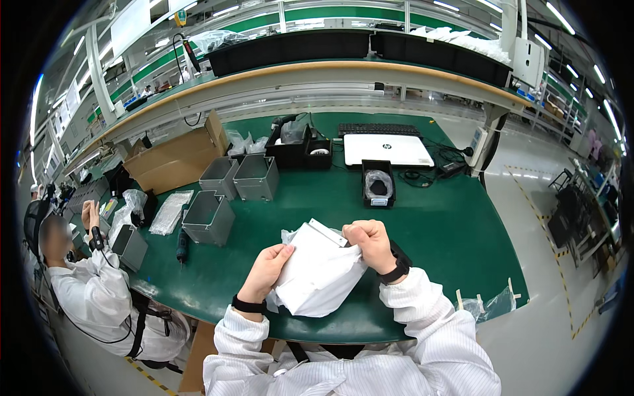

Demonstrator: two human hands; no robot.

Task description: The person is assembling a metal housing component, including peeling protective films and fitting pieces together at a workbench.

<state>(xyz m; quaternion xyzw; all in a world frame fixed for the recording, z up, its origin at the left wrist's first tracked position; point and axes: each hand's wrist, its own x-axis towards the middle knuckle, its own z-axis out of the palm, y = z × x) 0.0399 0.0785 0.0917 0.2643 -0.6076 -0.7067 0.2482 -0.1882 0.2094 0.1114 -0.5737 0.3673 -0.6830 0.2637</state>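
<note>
A white plastic bag (pixel 318 282) is held up over the near edge of the green table, with a pale, straight-edged part (pixel 327 233) showing at its top. What else the bag contains is hidden. My left hand (pixel 269 264) pinches the bag's left side, thumb on the front. On the other side, my right hand (pixel 371 243) is closed in a fist around the bag's upper right edge. A dark object (pixel 400 253), partly covered by my right wrist, lies behind it on the table.
Grey open boxes (pixel 209 218) stand left on the green table (pixel 290 198), beside a power screwdriver (pixel 181 247) and a bubble-wrap bag (pixel 170 212). Farther back are a cardboard box (pixel 175 162), a white laptop (pixel 388 151), a keyboard (pixel 378 129) and a small black bin (pixel 378 185). A co-worker (pixel 99 290) sits left.
</note>
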